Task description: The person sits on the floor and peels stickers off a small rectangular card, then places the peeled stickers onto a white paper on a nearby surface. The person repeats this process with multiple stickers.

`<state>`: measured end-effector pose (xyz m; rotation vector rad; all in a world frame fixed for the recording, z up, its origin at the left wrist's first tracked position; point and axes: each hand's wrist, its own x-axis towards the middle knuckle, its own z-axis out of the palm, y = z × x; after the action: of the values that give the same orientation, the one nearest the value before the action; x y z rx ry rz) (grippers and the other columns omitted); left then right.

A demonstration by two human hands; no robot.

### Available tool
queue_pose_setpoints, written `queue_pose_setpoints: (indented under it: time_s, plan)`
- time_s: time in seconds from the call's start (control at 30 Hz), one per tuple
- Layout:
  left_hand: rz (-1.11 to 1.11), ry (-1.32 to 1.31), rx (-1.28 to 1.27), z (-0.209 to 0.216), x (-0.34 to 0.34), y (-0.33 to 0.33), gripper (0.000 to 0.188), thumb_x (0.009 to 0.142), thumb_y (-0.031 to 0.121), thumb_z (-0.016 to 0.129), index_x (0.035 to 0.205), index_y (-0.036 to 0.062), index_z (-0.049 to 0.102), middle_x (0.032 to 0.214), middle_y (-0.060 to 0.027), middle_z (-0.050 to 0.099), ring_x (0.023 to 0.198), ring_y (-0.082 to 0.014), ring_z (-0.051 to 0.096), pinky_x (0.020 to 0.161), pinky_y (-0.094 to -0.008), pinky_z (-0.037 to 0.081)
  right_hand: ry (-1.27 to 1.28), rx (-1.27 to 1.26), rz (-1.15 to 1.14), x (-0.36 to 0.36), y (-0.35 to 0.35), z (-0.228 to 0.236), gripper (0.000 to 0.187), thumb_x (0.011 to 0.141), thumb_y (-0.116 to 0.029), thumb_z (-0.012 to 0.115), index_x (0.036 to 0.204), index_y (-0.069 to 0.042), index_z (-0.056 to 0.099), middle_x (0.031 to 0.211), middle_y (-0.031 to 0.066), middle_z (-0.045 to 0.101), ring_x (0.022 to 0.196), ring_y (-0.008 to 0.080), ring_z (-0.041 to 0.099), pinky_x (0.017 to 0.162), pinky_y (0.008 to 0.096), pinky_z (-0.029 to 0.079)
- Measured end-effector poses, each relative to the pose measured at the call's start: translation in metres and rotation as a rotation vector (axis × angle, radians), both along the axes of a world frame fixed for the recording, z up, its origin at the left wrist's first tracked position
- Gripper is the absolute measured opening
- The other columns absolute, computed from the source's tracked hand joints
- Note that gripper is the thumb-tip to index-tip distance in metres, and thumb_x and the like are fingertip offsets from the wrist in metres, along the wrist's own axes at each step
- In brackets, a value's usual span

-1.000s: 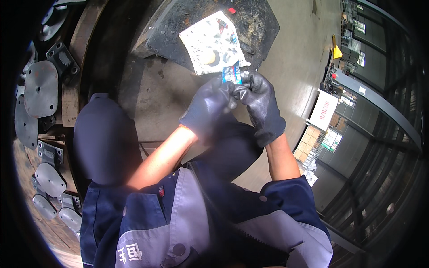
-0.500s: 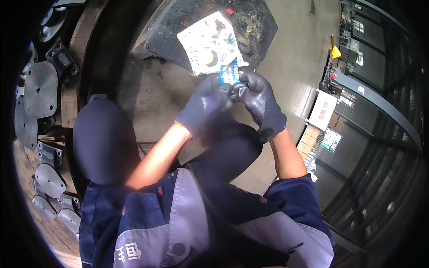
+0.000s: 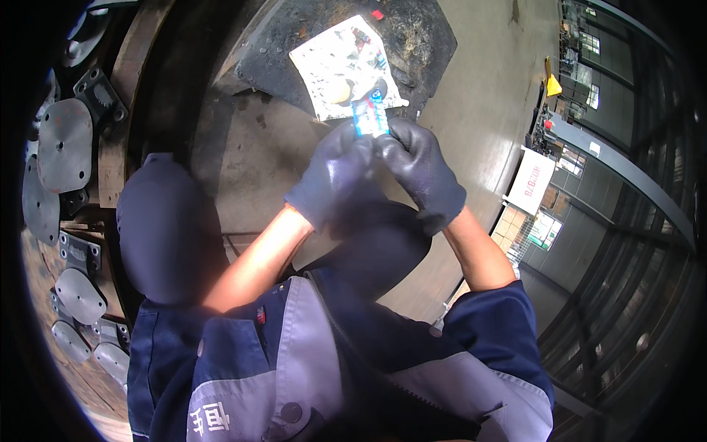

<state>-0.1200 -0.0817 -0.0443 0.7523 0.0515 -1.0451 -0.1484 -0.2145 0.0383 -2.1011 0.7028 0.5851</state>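
A small blue-and-white packet [image 3: 370, 119] is pinched at its near end between both hands, its far end pointing away from me. My left hand [image 3: 331, 173], in a dark coated glove, closes on its left side. On the right side, my right hand [image 3: 421, 171], gloved alike, grips it with bent fingers; the exact fingertip hold is partly hidden. Just beyond the packet lies a white printed sheet or flat bag [image 3: 315, 68], brightly lit. A round yellowish thing [image 3: 338, 91] rests on its near part, too glary to name.
The white sheet lies on a dark, worn block [image 3: 420, 44] with a small red scrap [image 3: 378, 15]. At left, several metal plates with brackets [image 3: 65, 146] sit beside a wooden beam [image 3: 140, 66]. A white sign [image 3: 530, 180] stands off to the right.
Both hands and the packet have shifted slightly left. The right hand's fingers have moved on the packet, and more of the packet shows above the gloves.
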Motion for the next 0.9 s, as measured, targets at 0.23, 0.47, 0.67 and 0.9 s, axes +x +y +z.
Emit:
queue_pose_setpoints:
  time_s: [0.23,0.47,0.67,0.9]
  plan:
    - [-0.088,0.076,0.083,-0.013,-0.002,-0.004,0.017,0.094,0.016,0.049,0.100,0.0014,0.055,0.074,-0.0015,0.055,0.065,-0.0076,0.048,0.059,-0.0222,0.041,-0.016,-0.357,0.146,-0.003,0.005,-0.006,0.017,0.084,-0.013,0.052,0.082,0.002,0.060,0.069,0.0117,0.058,0.066,0.0174,0.056,0.064,0.0342,0.045]
    - [-0.003,-0.156,0.106,-0.015,-0.006,-0.009,0.015,0.092,0.014,0.052,0.100,0.0017,0.055,0.078,-0.0010,0.058,0.067,-0.0070,0.049,0.061,-0.0213,0.043,0.074,0.061,-0.037,0.006,-0.003,0.016,0.020,0.085,-0.014,0.047,0.081,0.002,0.058,0.066,0.0061,0.054,0.064,0.0111,0.049,0.060,0.0306,0.041]
    - [-0.156,0.164,-0.175,-0.005,0.011,0.001,0.016,0.090,0.017,0.051,0.099,0.0045,0.054,0.078,0.0002,0.056,0.062,-0.0050,0.046,0.056,-0.0182,0.038,0.109,0.128,-0.083,0.000,-0.009,0.008,0.024,0.089,-0.021,0.047,0.081,-0.001,0.058,0.070,0.0016,0.056,0.056,0.0055,0.044,0.048,0.0236,0.036]
    - [-0.077,0.150,-0.160,-0.005,0.004,0.007,0.024,0.087,0.019,0.053,0.104,0.0019,0.051,0.081,-0.0014,0.056,0.064,-0.0059,0.046,0.055,-0.0186,0.037,0.232,0.207,-0.314,-0.001,-0.002,0.004,0.022,0.090,-0.025,0.050,0.084,-0.005,0.057,0.069,0.0007,0.055,0.049,0.0051,0.039,0.042,0.0216,0.034]
